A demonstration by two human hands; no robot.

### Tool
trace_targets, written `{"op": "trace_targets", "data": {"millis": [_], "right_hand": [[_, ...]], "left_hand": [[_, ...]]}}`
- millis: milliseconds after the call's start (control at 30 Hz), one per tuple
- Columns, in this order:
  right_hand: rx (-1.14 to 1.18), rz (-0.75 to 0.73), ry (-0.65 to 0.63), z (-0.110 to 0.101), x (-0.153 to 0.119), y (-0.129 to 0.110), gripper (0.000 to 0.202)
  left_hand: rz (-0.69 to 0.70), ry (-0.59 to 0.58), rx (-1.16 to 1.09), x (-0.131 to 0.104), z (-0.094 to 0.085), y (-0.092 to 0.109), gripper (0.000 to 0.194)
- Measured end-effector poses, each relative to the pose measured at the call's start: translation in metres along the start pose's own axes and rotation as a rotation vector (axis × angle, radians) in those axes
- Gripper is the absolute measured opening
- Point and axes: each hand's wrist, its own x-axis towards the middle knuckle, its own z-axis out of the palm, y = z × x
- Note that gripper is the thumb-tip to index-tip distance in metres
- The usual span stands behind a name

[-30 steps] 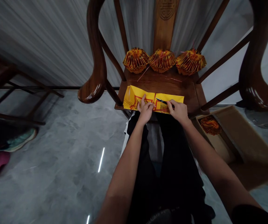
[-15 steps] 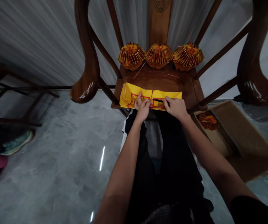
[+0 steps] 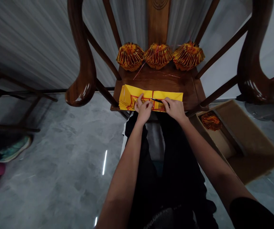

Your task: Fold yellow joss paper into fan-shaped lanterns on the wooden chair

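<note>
Clock positions are read from the centre of the paper [image 3: 167, 95], with 12 toward the back of the chair [image 3: 166, 83]. The paper, yellow with red print, lies on the front of the seat. Its layered edges fan apart at 9; a red band [image 3: 152, 94] crosses its middle.

Right hand [image 3: 175, 108]: at 4, closed around a slim, dark tool [image 3: 157, 100]. The tool lies low over the paper, its tip toward 9 and at the band.

Left hand [image 3: 143, 109]: at 7, on the paper, fingers bent, near the tip. From here I cannot tell whether it grips anything.

Three pleated ornaments [image 3: 158, 58] stand in a row at the rear of the seat, at 11, 12 and between 1 and 2. Thin strings [image 3: 139, 70] lie before them. At 4, on the floor, I see an open box [image 3: 253, 136] with a similar ornament inside. A shoe [image 3: 15, 150] is at 8.
</note>
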Motion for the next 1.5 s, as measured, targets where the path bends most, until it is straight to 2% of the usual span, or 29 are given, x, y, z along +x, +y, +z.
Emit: {"op": "trace_targets", "data": {"millis": [167,300,533,800,933,1067,1233,1367,1500], "right_hand": [[0.007,-0.071,0.049,0.002,0.002,-0.002,0.056],[-0.015,-0.085,0.041,0.001,0.004,-0.005,0.053],[-0.011,-0.112,0.03,-0.006,0.0,0.006,0.049],[-0.009,-0.179,-0.06,-0.016,0.016,0.0,0.046],[0.039,-0.17,-0.092,-0.019,0.015,0.004,0.045],[0.081,-0.155,-0.1,-0.019,0.011,0.01,0.041],[0.099,-0.217,-0.124,-0.014,0.023,0.007,0.038],[0.055,-0.17,-0.097,-0.009,0.026,0.007,0.044],[0.023,-0.121,-0.062,-0.007,0.018,0.013,0.051]], "left_hand": [[-0.016,0.001,0.03,0.002,0.002,0.005,0.027],[-0.033,0.005,0.048,0.002,0.003,0.008,0.027],[-0.024,0.034,0.074,0.003,0.007,0.004,0.025],[-0.041,0.004,0.087,0.001,0.004,0.009,0.024],[-0.033,0.01,0.097,0.0,0.004,0.01,0.025],[0.0,0.025,0.093,0.0,0.006,0.006,0.024],[0.001,0.036,0.106,0.0,0.007,0.005,0.021],[0.003,0.033,0.105,0.0,0.006,0.006,0.02],[-0.006,0.027,0.12,0.0,0.006,0.006,0.019]]}}
